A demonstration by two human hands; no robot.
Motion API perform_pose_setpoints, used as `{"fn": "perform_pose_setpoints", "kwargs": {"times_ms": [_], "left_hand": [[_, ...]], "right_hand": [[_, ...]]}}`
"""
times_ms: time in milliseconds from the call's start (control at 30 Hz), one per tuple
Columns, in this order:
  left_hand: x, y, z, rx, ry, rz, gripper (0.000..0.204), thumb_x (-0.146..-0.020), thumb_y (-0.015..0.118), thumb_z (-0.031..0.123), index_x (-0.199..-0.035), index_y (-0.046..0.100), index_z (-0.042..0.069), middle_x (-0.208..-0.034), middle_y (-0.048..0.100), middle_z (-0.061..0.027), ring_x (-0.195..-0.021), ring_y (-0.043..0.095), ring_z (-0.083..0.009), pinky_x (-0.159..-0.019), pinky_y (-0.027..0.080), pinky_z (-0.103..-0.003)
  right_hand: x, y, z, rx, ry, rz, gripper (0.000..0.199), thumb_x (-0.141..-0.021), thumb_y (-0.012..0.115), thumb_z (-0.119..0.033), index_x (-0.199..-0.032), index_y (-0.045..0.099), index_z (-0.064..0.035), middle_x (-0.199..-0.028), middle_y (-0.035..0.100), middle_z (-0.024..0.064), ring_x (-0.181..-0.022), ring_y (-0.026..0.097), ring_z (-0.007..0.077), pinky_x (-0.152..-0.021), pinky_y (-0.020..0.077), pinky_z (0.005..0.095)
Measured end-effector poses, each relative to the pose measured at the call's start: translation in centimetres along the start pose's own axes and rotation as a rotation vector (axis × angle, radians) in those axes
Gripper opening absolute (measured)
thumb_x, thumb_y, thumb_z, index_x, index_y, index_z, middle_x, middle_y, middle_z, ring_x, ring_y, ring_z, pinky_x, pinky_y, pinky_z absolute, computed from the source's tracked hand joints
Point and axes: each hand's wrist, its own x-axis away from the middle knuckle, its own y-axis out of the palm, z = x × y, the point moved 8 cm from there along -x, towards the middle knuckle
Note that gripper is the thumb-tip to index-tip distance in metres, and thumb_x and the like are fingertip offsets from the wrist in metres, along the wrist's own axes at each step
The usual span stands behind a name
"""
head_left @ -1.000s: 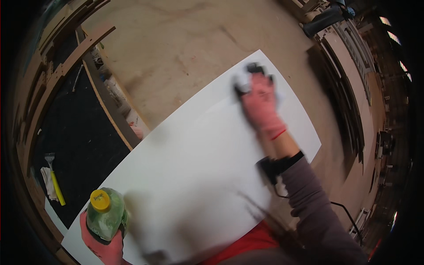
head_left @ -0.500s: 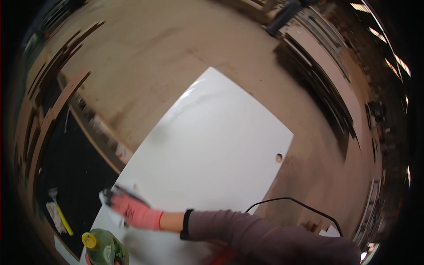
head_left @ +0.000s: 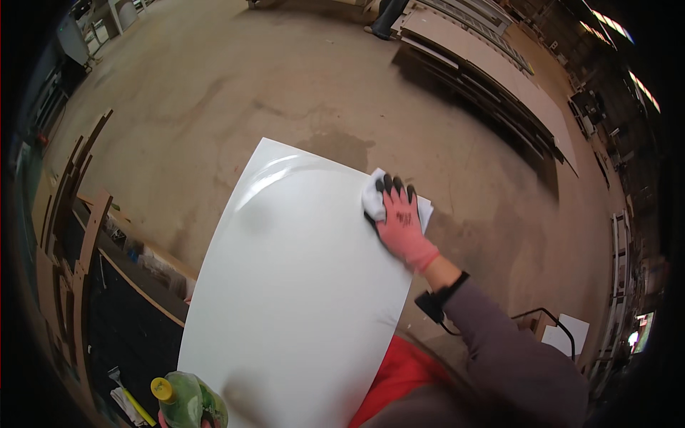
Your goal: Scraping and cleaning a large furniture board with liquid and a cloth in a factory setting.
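Nearest, the left hand [head_left: 187, 417] grips a green bottle [head_left: 191, 404] upright at the white panel's [head_left: 300, 285] near corner, while the gloved right hand [head_left: 401, 225] presses a white cloth [head_left: 374, 198] flat against its far right edge, above the concrete floor [head_left: 214, 93].

Stacked boards [head_left: 492, 85] lie on the concrete floor [head_left: 214, 93] beyond.

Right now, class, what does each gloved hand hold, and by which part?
The right hand presses flat on a white cloth on the glossy white panel. The left hand, barely visible, seems to hold a green yellow-capped bottle; grip unclear.
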Motion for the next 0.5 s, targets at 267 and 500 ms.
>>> {"fn": "perform_pose_setpoints", "kwargs": {"times_ms": [267,500], "left_hand": [[0.6,1.3,-0.2,0.194,-0.071,-0.117,0.056,-0.058,0.076,-0.005,-0.111,0.057,-0.003,-0.095,0.064,-0.016,-0.084,0.061,-0.0255,-0.075,0.051,-0.036],[1.9,0.1,0.9,0.047,0.021,-0.036,0.067,-0.063,0.079,0.002,-0.123,0.05,0.0,-0.113,0.06,-0.0177,-0.096,0.059,-0.0277,-0.08,0.052,-0.037]], "right_hand": [[-7.1,0.5,-11.4,-0.143,-0.524,0.05,0.06,-0.083,0.054,-0.031,-0.134,0.039,-0.0042,-0.142,0.033,0.0194,-0.136,0.025,0.0316,-0.113,0.0119,0.0479],[-2.4,7.0,-27.3,-0.859,-0.749,-0.075,0.052,-0.077,0.05,-0.024,-0.122,0.048,0.002,-0.132,0.046,0.0176,-0.127,0.037,0.0291,-0.112,0.0146,0.0475]]}}
